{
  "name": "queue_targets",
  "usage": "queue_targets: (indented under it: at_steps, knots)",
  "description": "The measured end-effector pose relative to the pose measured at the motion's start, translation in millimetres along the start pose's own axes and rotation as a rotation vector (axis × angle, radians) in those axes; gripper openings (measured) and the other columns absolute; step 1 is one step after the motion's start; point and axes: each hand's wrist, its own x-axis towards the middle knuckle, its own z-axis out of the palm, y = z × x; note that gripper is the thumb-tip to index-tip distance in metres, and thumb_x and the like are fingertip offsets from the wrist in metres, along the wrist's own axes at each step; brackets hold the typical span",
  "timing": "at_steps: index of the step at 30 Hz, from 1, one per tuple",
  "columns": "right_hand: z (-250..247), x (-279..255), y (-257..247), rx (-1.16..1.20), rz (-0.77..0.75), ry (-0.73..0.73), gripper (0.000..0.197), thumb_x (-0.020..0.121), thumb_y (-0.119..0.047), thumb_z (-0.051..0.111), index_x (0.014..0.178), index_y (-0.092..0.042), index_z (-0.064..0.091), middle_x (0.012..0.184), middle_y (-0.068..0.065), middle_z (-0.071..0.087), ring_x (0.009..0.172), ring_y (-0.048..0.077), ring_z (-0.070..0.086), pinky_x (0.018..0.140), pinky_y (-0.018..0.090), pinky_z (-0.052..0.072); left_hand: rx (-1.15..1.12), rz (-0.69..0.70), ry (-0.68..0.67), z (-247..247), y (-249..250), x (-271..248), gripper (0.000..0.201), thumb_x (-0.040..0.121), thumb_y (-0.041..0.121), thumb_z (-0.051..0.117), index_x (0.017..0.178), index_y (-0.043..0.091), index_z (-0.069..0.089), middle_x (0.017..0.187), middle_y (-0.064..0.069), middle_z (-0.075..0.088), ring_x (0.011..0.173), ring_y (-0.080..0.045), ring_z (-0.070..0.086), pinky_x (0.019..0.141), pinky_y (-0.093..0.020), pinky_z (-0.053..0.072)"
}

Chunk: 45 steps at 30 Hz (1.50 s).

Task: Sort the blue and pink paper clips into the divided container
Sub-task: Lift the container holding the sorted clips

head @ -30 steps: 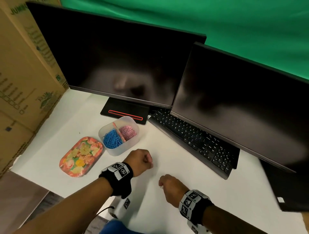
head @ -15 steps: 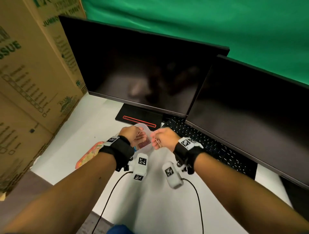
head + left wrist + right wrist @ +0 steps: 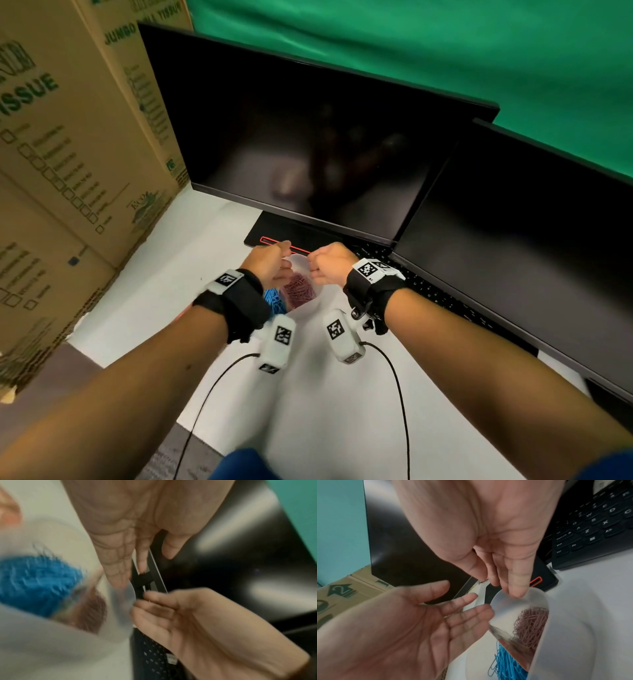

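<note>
- The divided container [image 3: 310, 310] is a translucent white tub on the white desk [image 3: 325, 411], right in front of the left monitor's stand [image 3: 274, 233].
- It's got 2 compartments: blue paper clips [image 3: 508, 661] on one side of the divider, pink paper clips [image 3: 532, 626] on the other.
- My left hand [image 3: 269, 263] hangs over the tub with fingers relaxed and spread, holding nothing.
- My right hand [image 3: 330, 262] is just beside it with thumb and fingertips pinched together; there's a tiny metallic glint there, can't tell what it is.
- Keyboard [image 3: 442, 294] sits to the right under the 2nd monitor [image 3: 531, 246], cardboard boxes [image 3: 68, 154] stacked on the left.
</note>
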Motion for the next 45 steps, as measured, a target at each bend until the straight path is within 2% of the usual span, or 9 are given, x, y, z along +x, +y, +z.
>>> queue_targets:
  at_steps: [4,7,13,18,21,27,37,41,45]
  knots:
    - [-9.8,-16.2,14.4,-0.063,-0.107,0.04,0.029,0.087,-0.002,0.048,0.109,0.001,0.067,0.09,0.007,0.063,0.088,0.024,0.058,0.089,0.043,0.051,0.247,0.221,0.127,-54.1,-19.3,-7.1,0.02,0.088,0.004,0.051,0.092,0.011,0.069,0.094,-0.012,0.07,0.08,-0.026,0.066,0.068,-0.032,0.053]
    - [-9.9,-30.4,36.3,-0.199,-0.124,0.133,0.029,0.089,-0.015,0.053,0.113,-0.015,0.068,0.095,0.001,0.067,0.092,0.024,0.062,0.083,0.032,0.049,0.656,0.306,0.38,-99.2,-46.2,-2.8,0.008,0.082,0.019,0.064,0.089,0.022,0.067,0.098,-0.006,0.069,0.092,-0.029,0.065,0.08,-0.033,0.05]
    - [1.6,-32.9,65.0,-0.171,-0.083,0.148,0.032,0.094,-0.033,0.052,0.119,-0.016,0.063,0.121,0.007,0.064,0.114,0.025,0.058,0.098,0.033,0.044,1.226,-0.003,0.291,-125.6,-112.8,-1.4,0.099,0.06,0.062,0.07,0.142,0.034,0.023,0.138,-0.006,0.036,0.127,-0.033,0.04,0.102,-0.045,0.041]
    - [4.1,-34.7,64.8,-0.101,-0.084,0.166,0.04,0.095,-0.041,0.045,0.121,-0.015,0.062,0.11,0.007,0.063,0.099,0.021,0.056,0.1,0.038,0.042,1.273,0.013,0.326,-126.5,-126.9,-1.3,0.123,0.045,0.065,0.077,0.144,0.038,0.008,0.134,-0.006,0.038,0.122,-0.033,0.041,0.098,-0.047,0.044]
    - [-1.0,-33.2,66.0,-0.068,-0.046,0.215,0.067,0.074,-0.067,0.04,0.117,-0.021,0.062,0.097,0.0,0.058,0.091,0.021,0.055,0.096,0.045,0.048,1.138,0.024,0.362,-131.6,-109.7,-1.3,0.119,0.048,0.06,0.077,0.144,0.037,0.01,0.133,-0.01,0.039,0.121,-0.035,0.041,0.098,-0.048,0.044]
    - [-6.0,-28.7,59.9,0.005,-0.054,0.236,0.077,0.061,-0.078,0.034,0.11,-0.025,0.061,0.112,0.004,0.065,0.108,0.028,0.061,0.097,0.051,0.048,1.045,0.35,0.369,-110.5,-48.6,-11.9,0.115,0.049,0.06,0.077,0.143,0.036,0.016,0.132,-0.011,0.04,0.119,-0.034,0.042,0.096,-0.049,0.045]
    - [-0.4,-17.9,34.6,-0.011,-0.054,0.132,0.061,0.067,-0.074,0.035,0.098,-0.031,0.064,0.112,0.004,0.067,0.105,0.029,0.062,0.098,0.048,0.048,1.411,0.37,0.084,-16.5,-30.7,-2.4,0.109,0.053,0.058,0.075,0.141,0.04,0.014,0.135,-0.006,0.033,0.122,-0.032,0.036,0.095,-0.048,0.043]
    - [1.3,-15.3,33.8,-0.062,-0.068,0.075,0.02,0.084,-0.043,0.049,0.095,-0.036,0.064,0.095,-0.004,0.066,0.096,0.021,0.063,0.093,0.043,0.052,1.464,0.325,0.065,-14.6,-40.6,4.3,0.112,0.055,0.055,0.074,0.143,0.04,0.007,0.134,-0.004,0.03,0.121,-0.031,0.034,0.091,-0.048,0.048]
    - [4.9,-8.8,39.3,-0.127,-0.092,0.063,0.027,0.087,-0.024,0.059,0.114,-0.023,0.065,0.101,0.002,0.072,0.095,0.021,0.067,0.089,0.043,0.055,1.52,0.331,0.06,-14.8,-42.6,5.3,0.119,0.053,0.057,0.074,0.145,0.038,0.002,0.131,-0.005,0.03,0.12,-0.031,0.033,0.085,-0.047,0.052]
